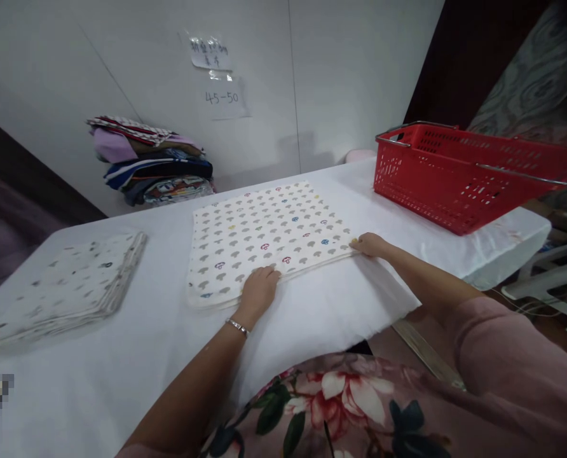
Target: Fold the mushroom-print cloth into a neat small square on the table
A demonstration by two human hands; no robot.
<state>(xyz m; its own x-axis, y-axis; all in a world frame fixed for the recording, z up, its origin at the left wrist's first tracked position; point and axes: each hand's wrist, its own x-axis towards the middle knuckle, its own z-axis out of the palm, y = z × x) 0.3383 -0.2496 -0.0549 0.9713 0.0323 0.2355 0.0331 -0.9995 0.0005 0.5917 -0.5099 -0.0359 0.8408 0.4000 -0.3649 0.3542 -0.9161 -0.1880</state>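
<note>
A white cloth [274, 229] printed with grey mushroom-like shapes and a few coloured ones lies folded flat on the table. At its near edge, left of the middle, my left hand [260, 287] has its fingers curled over the border. The near right corner is pinched in my right hand [372, 245], thumb and fingers closed together. Layers of fabric show along the near edge between both hands. My left fingertips are partly hidden against the fabric.
A stack of folded printed cloths [74, 280] lies on the left of the white-covered table [169, 356]. A red plastic basket [421, 178] stands at the back right. Folded garments [154, 165] are piled beyond the far edge, below paper notes [224, 98] on the wall.
</note>
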